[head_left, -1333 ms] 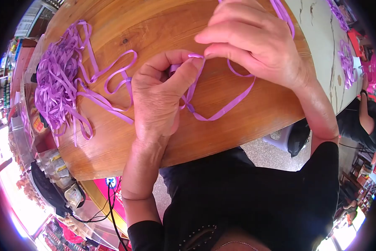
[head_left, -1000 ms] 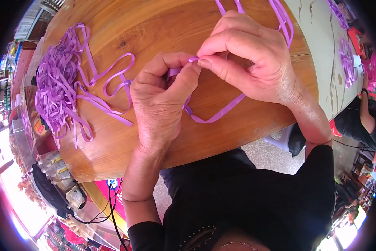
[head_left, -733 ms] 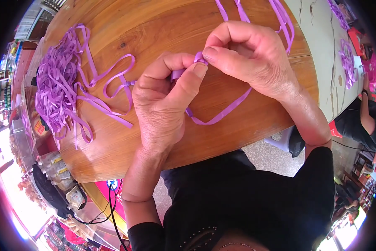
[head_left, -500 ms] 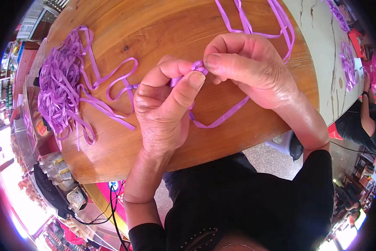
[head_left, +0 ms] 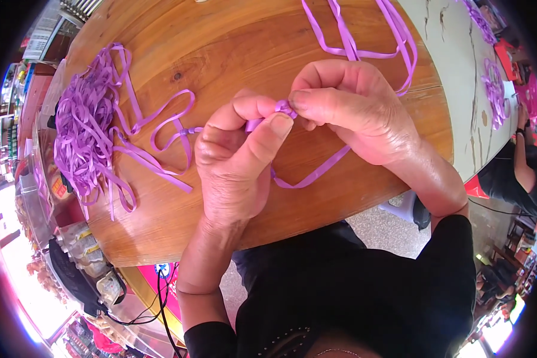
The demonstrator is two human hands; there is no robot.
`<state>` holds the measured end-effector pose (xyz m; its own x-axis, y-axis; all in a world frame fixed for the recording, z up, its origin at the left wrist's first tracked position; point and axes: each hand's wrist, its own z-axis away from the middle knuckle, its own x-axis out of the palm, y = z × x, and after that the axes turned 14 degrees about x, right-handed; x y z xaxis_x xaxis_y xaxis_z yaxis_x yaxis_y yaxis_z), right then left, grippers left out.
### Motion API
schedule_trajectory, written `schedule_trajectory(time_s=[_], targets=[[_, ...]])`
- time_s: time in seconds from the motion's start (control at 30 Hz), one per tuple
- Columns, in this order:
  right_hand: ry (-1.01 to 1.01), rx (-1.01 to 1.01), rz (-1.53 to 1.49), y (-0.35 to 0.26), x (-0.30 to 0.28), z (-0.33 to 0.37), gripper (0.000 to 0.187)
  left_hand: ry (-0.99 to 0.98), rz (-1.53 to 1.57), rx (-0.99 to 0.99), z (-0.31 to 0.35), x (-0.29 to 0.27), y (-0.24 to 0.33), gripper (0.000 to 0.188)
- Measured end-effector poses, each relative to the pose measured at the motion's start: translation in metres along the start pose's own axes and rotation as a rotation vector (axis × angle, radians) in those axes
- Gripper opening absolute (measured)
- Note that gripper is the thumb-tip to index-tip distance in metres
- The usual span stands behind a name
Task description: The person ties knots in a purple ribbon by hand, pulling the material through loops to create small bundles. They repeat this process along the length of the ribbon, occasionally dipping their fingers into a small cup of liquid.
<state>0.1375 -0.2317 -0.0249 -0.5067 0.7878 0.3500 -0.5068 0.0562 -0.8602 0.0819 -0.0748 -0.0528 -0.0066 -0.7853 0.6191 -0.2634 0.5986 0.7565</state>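
Note:
A purple ribbon runs through both of my hands above the wooden table, a stretch of it hanging in a loop below them. My left hand is closed, its thumb and index finger pinching a small loop or knot of the ribbon. Right against it, my right hand pinches the same spot between thumb and fingers. The exact shape of the knot is partly hidden by the fingertips. Left of my left hand, a knotted part of ribbon rests on the table, leading toward a big tangled heap of purple ribbon.
The round wooden table ends just in front of my body. More ribbon strands lie at its far right. Beyond stands a white marbled table with purple ribbon bundles and another person's arm. Black cables hang at lower left.
Both hands keep their pinch on the ribbon knot. They sit slightly lower in the picture, the right hand most of all. The table view has shifted a little.

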Motion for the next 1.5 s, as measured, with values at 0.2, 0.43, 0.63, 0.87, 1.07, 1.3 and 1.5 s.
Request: schedule_trajectory(time_s=[0.2,0.43,0.63,0.87,1.07,1.3,1.5], targets=[[-0.016,0.003,-0.034,0.0,-0.001,0.0,0.013,-0.001,0.085,-0.04,0.001,0.002,-0.002,0.014],[0.194,-0.538,0.481,0.002,0.007,0.003,0.013,0.009,0.053,0.021,0.0,-0.003,-0.002,0.016],[0.175,-0.881,0.746,0.003,-0.005,-0.005,0.02,0.002,0.084,0.015,0.0,-0.003,0.0,0.015],[0.225,-1.015,0.863,0.001,-0.007,-0.006,0.021,0.015,0.023,0.035,0.0,0.0,0.002,0.013],[0.266,-1.1,0.959,0.0,-0.009,-0.009,0.021,0.041,0.002,-0.001,0.0,0.0,0.002,0.012],[0.186,-0.83,0.77,-0.001,-0.008,-0.003,0.021,-0.04,-0.041,0.062,0.0,-0.003,0.0,0.012],[0.177,-0.811,0.739,-0.002,-0.008,0.0,0.02,-0.11,-0.188,0.175,-0.001,-0.002,0.001,0.014]])
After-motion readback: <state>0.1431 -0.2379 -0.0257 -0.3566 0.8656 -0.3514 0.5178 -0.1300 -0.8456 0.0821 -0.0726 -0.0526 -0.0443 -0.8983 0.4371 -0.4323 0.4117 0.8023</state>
